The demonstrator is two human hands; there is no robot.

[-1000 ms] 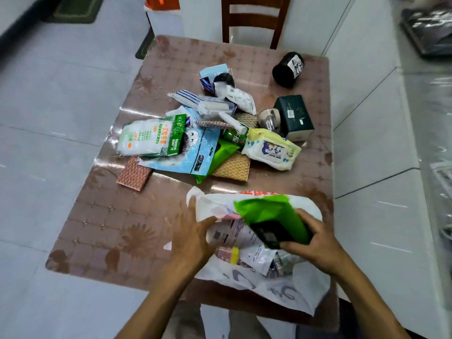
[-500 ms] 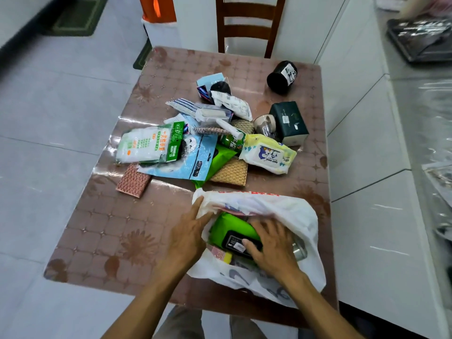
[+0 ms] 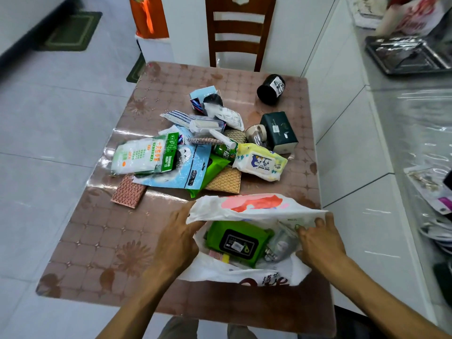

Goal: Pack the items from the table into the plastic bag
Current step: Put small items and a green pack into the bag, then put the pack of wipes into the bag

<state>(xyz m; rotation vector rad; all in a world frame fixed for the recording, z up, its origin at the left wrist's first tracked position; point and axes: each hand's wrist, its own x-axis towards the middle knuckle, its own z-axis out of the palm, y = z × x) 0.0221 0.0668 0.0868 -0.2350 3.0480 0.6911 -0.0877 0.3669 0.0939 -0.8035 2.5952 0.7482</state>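
Plastic bag (image 3: 247,207) sits at the near edge of the table (image 3: 102,241), mouth pulled wide open. L hand (image 3: 176,238) pinches the bag's left rim, fingers curled over the edge. R hand (image 3: 318,243) pinches the right rim, thumb & fingers pressed together on the plastic. Inside the bag: green wipes pack (image 3: 238,242) w/ black flap lid facing up, a clear crinkly packet (image 3: 282,243) just beside it on the right, plus something pink & yellow near the bottom, too hidden to tell what.

Beyond the bag, the pile of items is on the table. White-and-green pack (image 3: 143,155) lies on a light blue pouch (image 3: 182,171). Yellow wipes pack (image 3: 260,162) is right of centre, dark green box (image 3: 278,132) behind it. Black cylinder (image 3: 271,89) lies on its side, well apart at the far right. Woven tan mat (image 3: 226,181) & reddish mat (image 3: 128,193) sit at the pile's near edge. Wooden chair (image 3: 241,33) stands at the far side.
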